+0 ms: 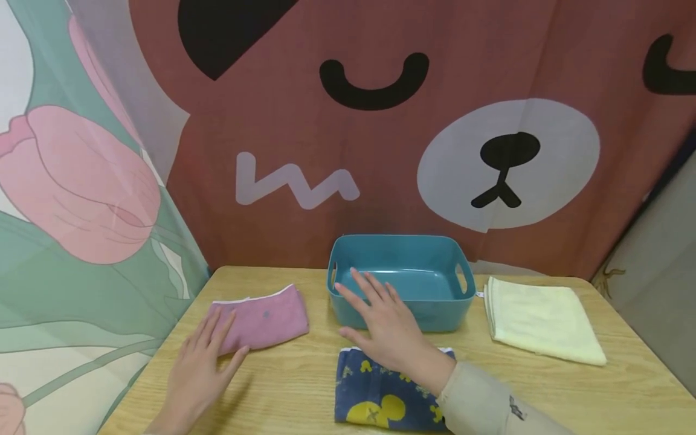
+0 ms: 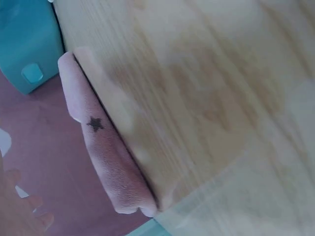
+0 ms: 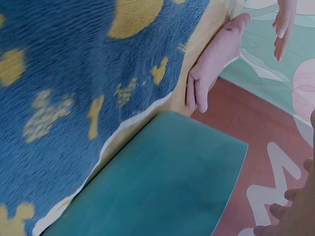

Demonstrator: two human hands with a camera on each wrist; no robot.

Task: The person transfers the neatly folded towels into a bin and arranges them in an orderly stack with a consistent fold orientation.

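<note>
My left hand (image 1: pixel 198 371) has its fingers spread over the near left corner of a folded pink towel (image 1: pixel 269 320). A small dark star (image 2: pixel 95 124) marks that towel in the left wrist view. Contact between fingers and cloth cannot be made out. My right hand (image 1: pixel 388 329) is stretched out, holding nothing, above a folded navy towel (image 1: pixel 361 386) with yellow mouse-head figures. Its fingers overlap the near side of an empty teal plastic basket (image 1: pixel 435 314) in the head view. In the right wrist view the navy towel lies close beside the basket wall (image 3: pixel 157 167).
A folded pale yellow towel (image 1: pixel 544 317) lies right of the basket, a small tag at its edge. Everything stands on a light wooden table (image 1: pixel 283 386). Behind its far edge hangs a curtain (image 1: pixel 283 235) with a brown bear print; a floral curtain (image 1: pixel 81 290) hangs on the left.
</note>
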